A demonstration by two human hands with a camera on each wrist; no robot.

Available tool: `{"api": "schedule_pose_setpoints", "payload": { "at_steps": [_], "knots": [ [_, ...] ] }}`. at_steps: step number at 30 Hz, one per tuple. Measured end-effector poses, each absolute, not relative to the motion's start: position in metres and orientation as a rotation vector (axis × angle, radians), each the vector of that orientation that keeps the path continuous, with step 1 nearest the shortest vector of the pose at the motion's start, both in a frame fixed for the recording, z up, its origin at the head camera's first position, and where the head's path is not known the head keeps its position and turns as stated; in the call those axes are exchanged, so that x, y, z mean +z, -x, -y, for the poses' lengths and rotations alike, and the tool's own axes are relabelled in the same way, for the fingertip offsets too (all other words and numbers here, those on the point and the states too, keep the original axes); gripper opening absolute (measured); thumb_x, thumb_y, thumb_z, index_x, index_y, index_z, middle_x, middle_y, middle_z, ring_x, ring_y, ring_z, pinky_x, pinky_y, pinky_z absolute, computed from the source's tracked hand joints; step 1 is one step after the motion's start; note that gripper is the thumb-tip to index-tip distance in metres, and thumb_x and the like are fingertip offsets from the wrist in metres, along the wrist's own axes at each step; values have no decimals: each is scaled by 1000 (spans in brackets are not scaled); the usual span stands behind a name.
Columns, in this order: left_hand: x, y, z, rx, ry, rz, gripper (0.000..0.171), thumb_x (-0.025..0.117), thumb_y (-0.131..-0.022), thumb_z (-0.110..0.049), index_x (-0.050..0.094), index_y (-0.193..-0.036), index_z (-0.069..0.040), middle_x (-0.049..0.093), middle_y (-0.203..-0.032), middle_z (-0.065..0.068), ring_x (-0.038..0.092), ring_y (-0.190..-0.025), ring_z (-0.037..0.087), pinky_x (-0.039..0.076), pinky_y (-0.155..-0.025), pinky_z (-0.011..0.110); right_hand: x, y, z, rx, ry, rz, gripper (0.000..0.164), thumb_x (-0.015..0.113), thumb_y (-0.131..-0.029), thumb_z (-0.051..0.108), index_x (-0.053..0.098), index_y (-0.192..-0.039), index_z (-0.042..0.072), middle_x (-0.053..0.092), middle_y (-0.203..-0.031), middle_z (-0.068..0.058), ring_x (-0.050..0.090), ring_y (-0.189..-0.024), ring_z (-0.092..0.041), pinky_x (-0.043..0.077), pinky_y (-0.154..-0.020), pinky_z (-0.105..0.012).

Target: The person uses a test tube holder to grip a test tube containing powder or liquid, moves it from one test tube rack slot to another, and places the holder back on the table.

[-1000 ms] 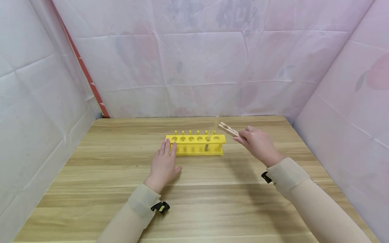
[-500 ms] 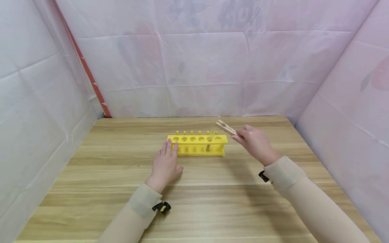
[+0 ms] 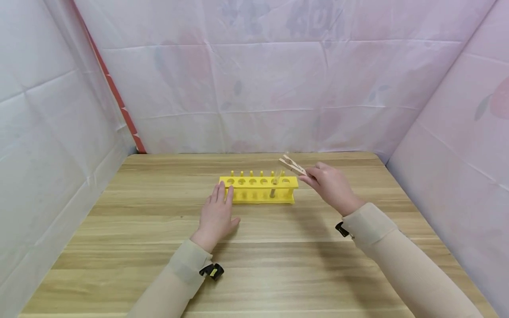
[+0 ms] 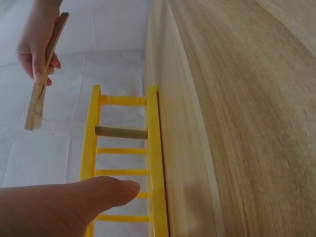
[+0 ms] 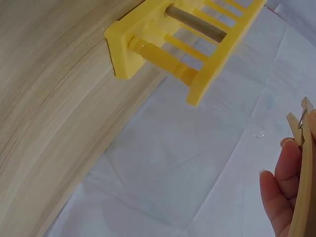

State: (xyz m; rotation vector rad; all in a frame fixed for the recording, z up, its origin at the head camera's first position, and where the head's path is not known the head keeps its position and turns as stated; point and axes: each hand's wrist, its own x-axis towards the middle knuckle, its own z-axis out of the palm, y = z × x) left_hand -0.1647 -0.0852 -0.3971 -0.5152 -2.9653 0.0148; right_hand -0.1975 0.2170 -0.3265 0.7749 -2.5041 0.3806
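The left hand (image 3: 216, 216) lies flat and relaxed, its fingers straight and a little spread, the fingertips touching the left end of a long yellow plastic test-tube rack (image 3: 246, 186); its thumb stands out to the side, away from the rack. The right hand (image 3: 334, 187) pinches a pale wooden spring clamp (image 3: 295, 168), like a clothes peg, between thumb and fingers, holding it slanted above the rack's right end. In the head view the clamp's two far ends stand slightly apart.

A clear glass test tube (image 3: 272, 193) stands in the fifth of the rack's six round holes, counting from the left, with greyish-brown contents (image 4: 121, 132) in its lower part. Its transparent upper part rises above the top plate towards the clamp's ends, which are right beside it; whether they touch or surround the glass I cannot tell. A row of short yellow pegs (image 3: 251, 173) runs along the back of the rack.

The rack sits upright on a light wood-grain table (image 3: 254, 274). Beige sleeves (image 3: 413, 269) cover both forearms, with a small black device (image 3: 211, 271) at the left wrist. Behind hangs a pale, creased cloth (image 3: 262, 79) with faded pink patterns, and a red strip (image 3: 113, 90) slants down at the left corner
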Motion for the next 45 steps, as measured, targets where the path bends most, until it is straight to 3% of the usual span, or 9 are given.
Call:
{"api": "schedule_pose_setpoints", "payload": {
  "at_steps": [22, 34, 45],
  "knots": [
    [-398, 163, 84, -2, 525, 2961, 95, 67, -79, -51, 23, -145, 1, 19, -148, 29, 22, -135, 40, 32, -105, 46, -327, 195, -207, 346, -822, 2559, 17, 70, -83, 19, 67, -81, 3, 43, -64, 1, 38, -51, -11, 36, -48, -26],
    [-397, 164, 85, -3, 528, 2960, 94, 68, -79, -50, 24, -145, 2, 19, -148, 29, 22, -135, 40, 32, -105, 45, -328, 194, -202, 325, -856, 2525, 25, 71, -81, 18, 52, -67, 11, 35, -61, 2, 32, -50, -10, 30, -47, -24],
    [-396, 163, 84, 20, 516, 2977, 96, 67, -79, -52, 23, -145, 1, 19, -148, 29, 22, -135, 40, 32, -105, 44, -329, 194, -200, 311, -884, 2490, 30, 72, -81, 16, 48, -64, 12, 35, -62, 1, 33, -51, -11, 30, -46, -24]
  ]
}}
